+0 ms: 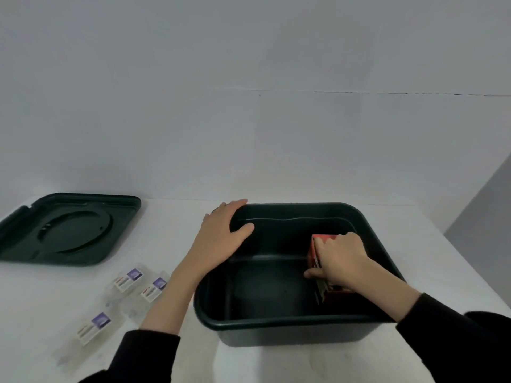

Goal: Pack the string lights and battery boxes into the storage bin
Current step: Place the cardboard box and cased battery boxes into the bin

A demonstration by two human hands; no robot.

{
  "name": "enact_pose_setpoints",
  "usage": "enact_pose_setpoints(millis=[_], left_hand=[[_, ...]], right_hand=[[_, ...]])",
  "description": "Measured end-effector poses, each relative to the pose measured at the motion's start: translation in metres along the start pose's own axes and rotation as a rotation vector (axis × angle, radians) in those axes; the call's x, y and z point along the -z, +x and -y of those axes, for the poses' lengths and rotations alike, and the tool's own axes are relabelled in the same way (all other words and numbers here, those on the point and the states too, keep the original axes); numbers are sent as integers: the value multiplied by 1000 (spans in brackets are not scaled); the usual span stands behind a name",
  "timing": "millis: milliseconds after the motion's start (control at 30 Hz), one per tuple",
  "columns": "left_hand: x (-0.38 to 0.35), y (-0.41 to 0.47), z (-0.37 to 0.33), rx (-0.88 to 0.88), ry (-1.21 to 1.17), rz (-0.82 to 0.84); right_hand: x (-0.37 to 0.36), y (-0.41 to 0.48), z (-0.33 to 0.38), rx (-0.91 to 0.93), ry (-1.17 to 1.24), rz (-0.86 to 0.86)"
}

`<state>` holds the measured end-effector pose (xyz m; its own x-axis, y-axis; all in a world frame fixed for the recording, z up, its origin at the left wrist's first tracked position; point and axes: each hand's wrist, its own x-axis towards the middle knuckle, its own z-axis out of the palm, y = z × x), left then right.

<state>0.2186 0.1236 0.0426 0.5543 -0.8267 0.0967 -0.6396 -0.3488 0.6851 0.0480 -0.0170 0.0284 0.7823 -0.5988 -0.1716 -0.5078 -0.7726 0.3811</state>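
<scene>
Dark green bin (279, 331) and lid (69, 230); red box (318, 252); white table (41, 299)

2 black long sleeves (143, 355) end at mid-forearm above the bare left hand (218, 239) and right hand (343, 258).
</scene>
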Motion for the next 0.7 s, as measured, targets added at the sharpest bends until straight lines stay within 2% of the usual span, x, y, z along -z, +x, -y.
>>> enact_pose_setpoints(millis=[67, 100, 200, 300, 367, 433, 533, 700], left_hand=[[18, -9, 9, 49, -269, -68], [25, -15, 17, 62, -265, -114], [44, -35, 49, 120, -12, -163], [52, -59, 77, 240, 315, 41], [52, -77, 89, 347, 456, 177], [49, -91, 95, 404, 568, 227], [36, -104, 99, 398, 725, 259], [18, -110, 102, 366, 839, 245]], right_hand=[[13, -2, 12, 15, 52, -102], [20, -5, 19, 44, 124, -161], [38, -12, 55, 202, 397, -240], [43, -16, 89, 290, 514, -220], [40, -14, 100, 293, 493, -200], [36, -11, 103, 297, 458, -182], [32, -10, 101, 297, 441, -170], [30, -10, 104, 309, 396, -132]])
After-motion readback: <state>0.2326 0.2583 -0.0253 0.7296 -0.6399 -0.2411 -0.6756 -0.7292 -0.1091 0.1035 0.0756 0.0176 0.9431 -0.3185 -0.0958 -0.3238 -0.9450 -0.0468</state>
